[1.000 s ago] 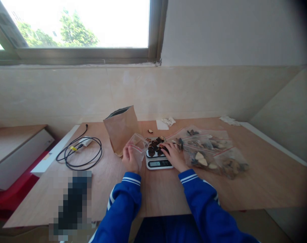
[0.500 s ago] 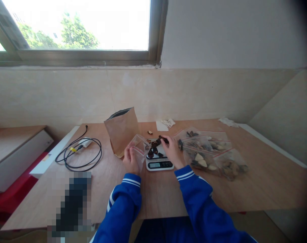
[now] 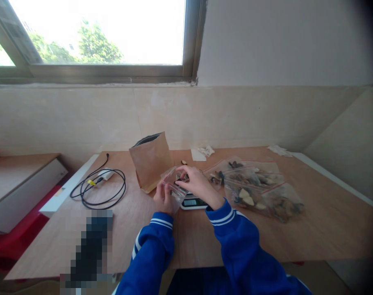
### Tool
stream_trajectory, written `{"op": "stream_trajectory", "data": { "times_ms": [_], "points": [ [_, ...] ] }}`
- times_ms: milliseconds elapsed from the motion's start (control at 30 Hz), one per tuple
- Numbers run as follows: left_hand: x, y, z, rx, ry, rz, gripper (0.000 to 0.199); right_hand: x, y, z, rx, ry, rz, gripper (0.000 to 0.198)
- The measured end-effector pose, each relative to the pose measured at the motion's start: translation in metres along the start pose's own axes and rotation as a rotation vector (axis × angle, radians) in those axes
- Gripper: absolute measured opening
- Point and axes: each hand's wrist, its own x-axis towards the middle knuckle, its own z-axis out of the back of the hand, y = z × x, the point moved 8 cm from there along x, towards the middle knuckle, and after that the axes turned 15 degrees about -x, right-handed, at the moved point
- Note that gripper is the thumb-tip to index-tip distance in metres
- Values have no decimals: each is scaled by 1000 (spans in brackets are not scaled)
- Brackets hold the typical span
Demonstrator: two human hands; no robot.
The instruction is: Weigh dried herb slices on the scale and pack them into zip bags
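My left hand [image 3: 163, 200] is closed on a clear zip bag [image 3: 178, 194], keeping its mouth spread over the left side of a white digital scale [image 3: 201, 207]. At that mouth is my right hand [image 3: 199, 186], its thumb and fingers curled around dark dried slices [image 3: 183, 178]. Most of the scale's platform is hidden behind this hand and the bag; its lit display stays visible. Just behind my left hand stands an open brown kraft paper pouch [image 3: 152, 166].
Several clear zip bags of dried slices [image 3: 246, 198] lie to the right of the scale. One loose slice [image 3: 184, 162] and crumpled white tissue [image 3: 206, 151] are near the wall. A coiled black cable [image 3: 125, 184] with a white adapter [image 3: 106, 174] is on the left.
My right hand has moved left from the scale's platform to the bag's mouth, carrying dark slices. My left hand still holds the bag in about the same place.
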Motion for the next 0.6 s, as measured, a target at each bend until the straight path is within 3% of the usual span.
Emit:
{"op": "stream_trajectory", "data": {
  "times_ms": [100,367,600],
  "points": [
    [0,-1,-2,-58,59,3,40,1,6,3,18,-51,17,31],
    [-1,-3,0,-92,10,12,43,-1,14,-1,83,-59,16,34],
    [-2,-4,3,-59,-48,-23,45,-5,20,-1,-32,-65,121,12]
  ]
}}
